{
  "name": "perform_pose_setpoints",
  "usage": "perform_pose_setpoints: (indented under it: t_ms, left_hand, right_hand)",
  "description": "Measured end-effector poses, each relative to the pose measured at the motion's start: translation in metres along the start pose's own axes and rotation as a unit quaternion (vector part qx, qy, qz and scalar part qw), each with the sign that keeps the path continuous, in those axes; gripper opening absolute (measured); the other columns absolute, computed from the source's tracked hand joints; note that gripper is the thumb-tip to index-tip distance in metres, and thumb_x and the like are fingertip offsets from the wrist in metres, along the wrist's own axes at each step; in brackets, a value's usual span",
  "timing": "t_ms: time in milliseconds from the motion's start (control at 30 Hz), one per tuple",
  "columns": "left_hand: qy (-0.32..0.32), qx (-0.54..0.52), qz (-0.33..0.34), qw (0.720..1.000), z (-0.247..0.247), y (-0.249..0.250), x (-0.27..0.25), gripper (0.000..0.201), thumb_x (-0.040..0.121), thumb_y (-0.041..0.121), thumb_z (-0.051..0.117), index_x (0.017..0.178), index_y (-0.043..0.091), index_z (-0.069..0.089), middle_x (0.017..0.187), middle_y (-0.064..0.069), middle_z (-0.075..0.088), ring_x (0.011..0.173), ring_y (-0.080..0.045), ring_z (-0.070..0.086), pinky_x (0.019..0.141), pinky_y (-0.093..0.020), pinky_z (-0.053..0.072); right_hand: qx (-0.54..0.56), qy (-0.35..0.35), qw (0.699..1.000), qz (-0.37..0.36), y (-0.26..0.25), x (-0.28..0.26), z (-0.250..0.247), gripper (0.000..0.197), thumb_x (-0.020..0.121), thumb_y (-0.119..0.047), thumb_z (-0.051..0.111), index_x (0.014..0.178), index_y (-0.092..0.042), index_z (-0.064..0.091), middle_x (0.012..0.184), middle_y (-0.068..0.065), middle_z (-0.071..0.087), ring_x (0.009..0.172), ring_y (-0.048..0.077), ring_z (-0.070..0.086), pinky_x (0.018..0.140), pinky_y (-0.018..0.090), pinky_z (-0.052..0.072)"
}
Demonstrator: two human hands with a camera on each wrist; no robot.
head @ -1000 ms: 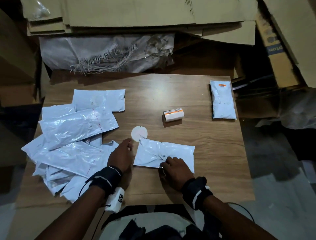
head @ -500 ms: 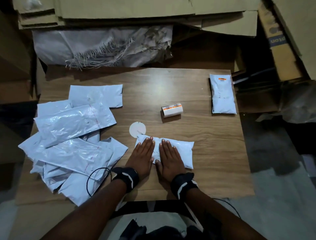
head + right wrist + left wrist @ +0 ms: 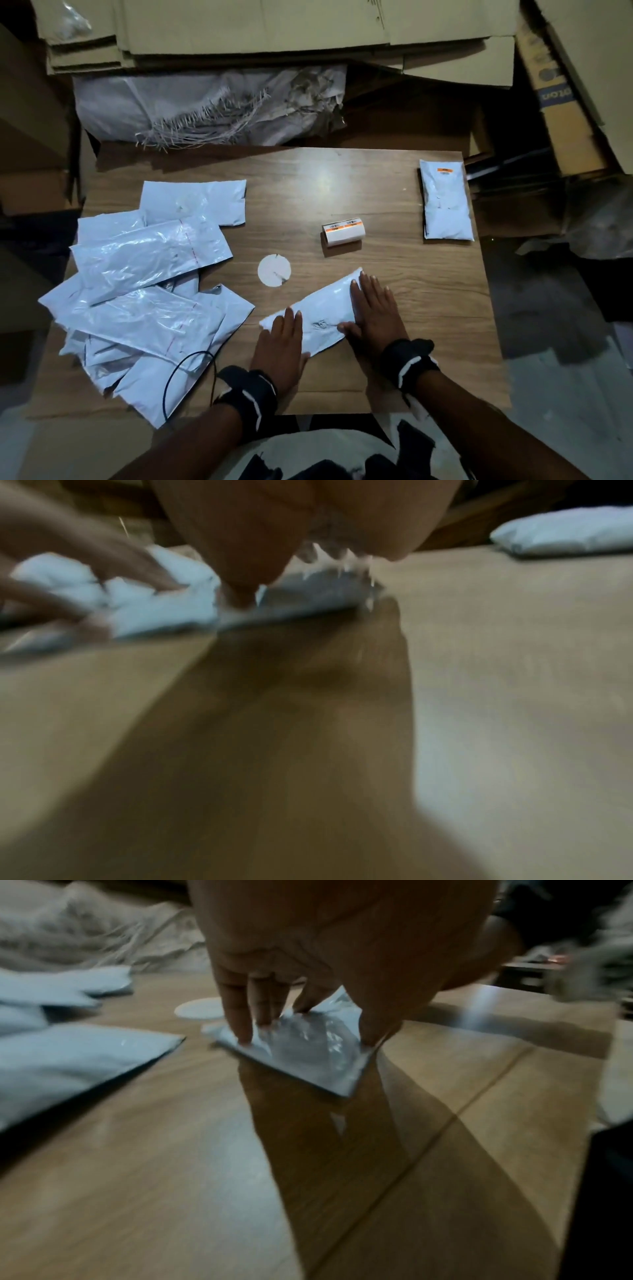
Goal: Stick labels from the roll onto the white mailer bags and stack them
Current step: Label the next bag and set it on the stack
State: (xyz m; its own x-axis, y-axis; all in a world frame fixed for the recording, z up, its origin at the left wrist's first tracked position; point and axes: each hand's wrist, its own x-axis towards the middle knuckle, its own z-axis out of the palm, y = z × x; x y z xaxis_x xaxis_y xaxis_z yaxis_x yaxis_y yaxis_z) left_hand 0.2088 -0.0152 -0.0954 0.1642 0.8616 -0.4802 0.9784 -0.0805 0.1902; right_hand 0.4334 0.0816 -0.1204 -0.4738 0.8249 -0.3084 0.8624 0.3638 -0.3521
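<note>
A white mailer bag (image 3: 323, 308) lies slanted on the wooden table (image 3: 428, 308) near its front. My left hand (image 3: 284, 337) presses flat on its near-left end, and in the left wrist view straight fingers (image 3: 240, 1015) bear down on the bag (image 3: 308, 1058). My right hand (image 3: 375, 308) lies flat over its far-right end; the right wrist view is blurred, with the bag (image 3: 164, 607) under it. The label roll (image 3: 343, 230), white with orange stripes, lies behind the bag. A labelled bag (image 3: 445, 204) sits at the far right.
A loose heap of unlabelled white bags (image 3: 144, 287) covers the table's left side. A round white paper disc (image 3: 274, 270) lies between the heap and the roll. A black cable (image 3: 178, 373) loops over the heap's front. Cardboard sheets (image 3: 274, 31) and a woven sack (image 3: 205, 102) stand behind the table.
The bag has turned from lying level to slanting up toward the right. My hands have spread from its middle to its two ends, still flat on it.
</note>
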Motion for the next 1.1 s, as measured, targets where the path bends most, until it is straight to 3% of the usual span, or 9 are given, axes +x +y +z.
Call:
perform_pose_setpoints:
  t_ms: [167, 333, 400, 500, 767, 833, 900, 1000, 1100]
  left_hand:
    - [-0.020, 0.043, 0.041, 0.998, 0.011, 0.026, -0.021, 0.078, 0.041, 0.057, 0.088, 0.096, 0.005, 0.072, 0.084, -0.011, 0.065, 0.049, -0.027, 0.055, 0.042, -0.033, 0.040]
    - [-0.053, 0.032, 0.096, 0.993, 0.001, 0.038, -0.019, 0.055, 0.043, 0.050, 0.088, 0.080, 0.017, 0.063, 0.070, -0.002, 0.058, 0.040, -0.021, 0.050, 0.041, -0.025, 0.033]
    - [-0.055, 0.043, 0.117, 0.991, -0.009, 0.040, -0.016, 0.048, 0.062, 0.045, 0.079, 0.096, 0.015, 0.061, 0.083, -0.005, 0.061, 0.053, -0.026, 0.057, 0.048, -0.030, 0.033]
    - [-0.079, 0.016, 0.079, 0.994, -0.018, 0.038, -0.005, 0.043, 0.088, 0.034, 0.058, 0.122, 0.010, 0.047, 0.113, -0.012, 0.054, 0.092, -0.036, 0.058, 0.066, -0.039, 0.035]
    - [-0.159, -0.009, 0.070, 0.985, -0.034, 0.033, 0.008, 0.055, 0.084, 0.034, 0.067, 0.127, 0.009, 0.043, 0.121, -0.015, 0.054, 0.105, -0.037, 0.056, 0.078, -0.041, 0.044]
    - [-0.135, -0.006, 0.066, 0.989, -0.040, 0.033, 0.010, 0.057, 0.081, 0.045, 0.068, 0.122, 0.011, 0.048, 0.116, -0.013, 0.058, 0.104, -0.035, 0.057, 0.081, -0.040, 0.043]
    - [-0.075, -0.020, 0.043, 0.996, -0.046, 0.030, 0.011, 0.074, 0.076, 0.060, 0.067, 0.129, 0.013, 0.045, 0.118, -0.009, 0.057, 0.104, -0.031, 0.055, 0.084, -0.039, 0.042]
    - [-0.005, -0.014, 0.005, 1.000, -0.048, 0.018, 0.019, 0.118, 0.062, 0.071, 0.068, 0.151, 0.010, 0.020, 0.148, -0.016, 0.032, 0.130, -0.033, 0.037, 0.102, -0.045, 0.032]
    - [-0.045, 0.009, 0.003, 0.999, -0.041, 0.004, 0.033, 0.148, 0.054, 0.076, 0.073, 0.153, 0.007, -0.013, 0.158, -0.019, -0.024, 0.146, -0.038, -0.018, 0.118, -0.055, 0.000]
  right_hand:
    - [0.012, -0.026, 1.000, -0.010, -0.009, 0.021, -0.027, 0.081, 0.079, -0.044, 0.073, 0.148, -0.022, 0.038, 0.159, 0.011, 0.023, 0.145, 0.031, 0.022, 0.116, 0.037, 0.021]
    - [0.026, -0.041, 0.986, -0.161, -0.023, 0.039, -0.017, 0.070, 0.062, -0.006, 0.082, 0.129, -0.008, 0.061, 0.144, 0.026, 0.044, 0.132, 0.049, 0.041, 0.106, 0.056, 0.039]
    - [0.016, -0.059, 0.983, -0.172, -0.033, 0.046, -0.018, 0.066, 0.064, -0.001, 0.077, 0.127, -0.010, 0.062, 0.146, 0.024, 0.043, 0.134, 0.047, 0.040, 0.106, 0.054, 0.041]
    - [0.040, -0.061, 0.982, -0.175, -0.040, 0.047, -0.018, 0.065, 0.070, 0.002, 0.073, 0.133, -0.010, 0.057, 0.151, 0.021, 0.037, 0.137, 0.044, 0.036, 0.107, 0.052, 0.040]
    - [0.062, -0.061, 0.986, -0.144, -0.034, 0.036, -0.022, 0.065, 0.086, -0.006, 0.066, 0.146, -0.020, 0.042, 0.160, 0.011, 0.019, 0.146, 0.034, 0.023, 0.114, 0.044, 0.033]
    - [0.080, -0.011, 0.984, -0.160, -0.040, 0.028, -0.024, 0.065, 0.078, -0.003, 0.068, 0.140, -0.011, 0.049, 0.155, 0.020, 0.030, 0.139, 0.043, 0.034, 0.109, 0.050, 0.039]
    - [0.074, 0.034, 0.981, -0.177, -0.048, 0.021, -0.026, 0.057, 0.083, -0.013, 0.055, 0.140, -0.005, 0.047, 0.154, 0.023, 0.029, 0.141, 0.043, 0.030, 0.112, 0.049, 0.032]
    - [0.039, 0.010, 0.981, -0.189, -0.054, 0.007, -0.021, 0.074, 0.088, -0.038, 0.051, 0.150, -0.005, 0.029, 0.161, 0.018, 0.011, 0.149, 0.036, 0.008, 0.117, 0.050, 0.025]
    - [-0.063, -0.097, 0.980, -0.162, -0.046, 0.003, -0.014, 0.112, 0.076, -0.071, 0.050, 0.155, -0.011, -0.002, 0.162, 0.014, -0.012, 0.149, 0.034, -0.014, 0.120, 0.052, 0.011]
